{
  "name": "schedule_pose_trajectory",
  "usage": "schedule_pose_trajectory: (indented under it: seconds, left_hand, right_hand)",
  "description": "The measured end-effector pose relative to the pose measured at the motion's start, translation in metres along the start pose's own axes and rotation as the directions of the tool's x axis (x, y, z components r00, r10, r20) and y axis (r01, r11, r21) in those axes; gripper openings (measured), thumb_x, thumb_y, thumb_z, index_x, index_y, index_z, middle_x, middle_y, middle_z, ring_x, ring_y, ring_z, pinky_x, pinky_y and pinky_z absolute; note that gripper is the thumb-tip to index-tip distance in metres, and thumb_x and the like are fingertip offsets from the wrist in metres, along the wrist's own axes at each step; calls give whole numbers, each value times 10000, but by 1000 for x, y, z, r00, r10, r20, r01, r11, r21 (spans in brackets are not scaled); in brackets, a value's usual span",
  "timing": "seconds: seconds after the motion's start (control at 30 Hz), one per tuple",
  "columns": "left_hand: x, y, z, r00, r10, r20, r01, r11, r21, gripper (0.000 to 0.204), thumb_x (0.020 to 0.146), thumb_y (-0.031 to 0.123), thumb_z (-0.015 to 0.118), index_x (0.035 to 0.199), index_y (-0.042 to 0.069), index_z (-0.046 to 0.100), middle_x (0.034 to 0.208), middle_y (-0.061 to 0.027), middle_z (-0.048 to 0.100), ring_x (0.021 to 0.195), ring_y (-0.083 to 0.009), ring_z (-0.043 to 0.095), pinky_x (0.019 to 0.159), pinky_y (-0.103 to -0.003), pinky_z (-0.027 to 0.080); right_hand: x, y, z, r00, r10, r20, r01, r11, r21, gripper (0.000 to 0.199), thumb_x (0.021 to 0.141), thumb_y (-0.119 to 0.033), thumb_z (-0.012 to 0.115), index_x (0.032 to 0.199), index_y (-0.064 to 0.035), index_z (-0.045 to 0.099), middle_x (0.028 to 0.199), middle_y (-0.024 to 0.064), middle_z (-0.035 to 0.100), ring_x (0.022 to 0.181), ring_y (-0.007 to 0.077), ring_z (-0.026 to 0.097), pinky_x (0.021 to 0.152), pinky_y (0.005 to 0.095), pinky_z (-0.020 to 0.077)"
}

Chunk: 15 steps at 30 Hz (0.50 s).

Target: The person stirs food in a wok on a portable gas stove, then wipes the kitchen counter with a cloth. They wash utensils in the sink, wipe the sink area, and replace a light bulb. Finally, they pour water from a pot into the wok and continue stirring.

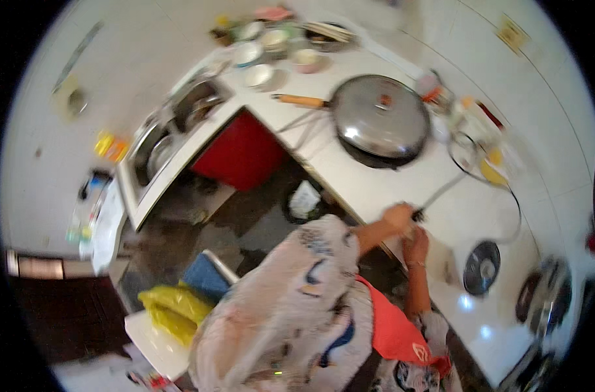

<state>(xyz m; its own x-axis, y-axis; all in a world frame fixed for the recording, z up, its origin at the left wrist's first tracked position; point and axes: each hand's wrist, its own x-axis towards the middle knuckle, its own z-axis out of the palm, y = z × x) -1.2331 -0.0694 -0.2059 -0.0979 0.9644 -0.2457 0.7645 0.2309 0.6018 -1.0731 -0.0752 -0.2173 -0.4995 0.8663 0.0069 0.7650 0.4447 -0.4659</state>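
My left hand (399, 215) is closed on the dark end of a long thin handle of a wire skimmer (469, 155), which reaches up and right across the white counter (376, 189). The skimmer's round hoop lies near several jars and a yellow item. My right hand (416, 247) sits just below the left hand, fingers curled over the counter's edge; whether it holds anything is unclear. A patterned sleeve and a red apron fill the lower middle.
A wok under a steel lid (380, 117) with a wooden handle (301, 100) stands on the counter. Several bowls (259, 76) sit at the far end, a sink (180, 124) to the left, a round metal lid (482, 266) and pots (546, 297) to the right. A dark bin (304, 200) is on the floor.
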Motion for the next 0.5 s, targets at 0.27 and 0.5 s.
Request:
schedule_pose_trajectory:
  seconds: [0.27,0.5]
  left_hand:
    - [17,-35,-104,875,214,-434,-323,926,-194,265,782,151,680,1018,47,621,932,-116,615,653,-248,571,636,-339,481]
    - [146,-24,-209,873,269,-408,-316,947,-51,231,833,200,625,992,35,658,912,-148,655,753,-281,618,680,-374,490]
  right_hand:
    - [16,-42,8,972,112,-205,-77,982,174,559,724,-186,707,1225,-29,518,1314,249,440,1182,409,426,988,463,378]
    - [29,-45,-10,956,217,-199,-167,956,239,446,753,-130,665,1164,5,556,1330,256,414,1182,426,421,987,489,368]
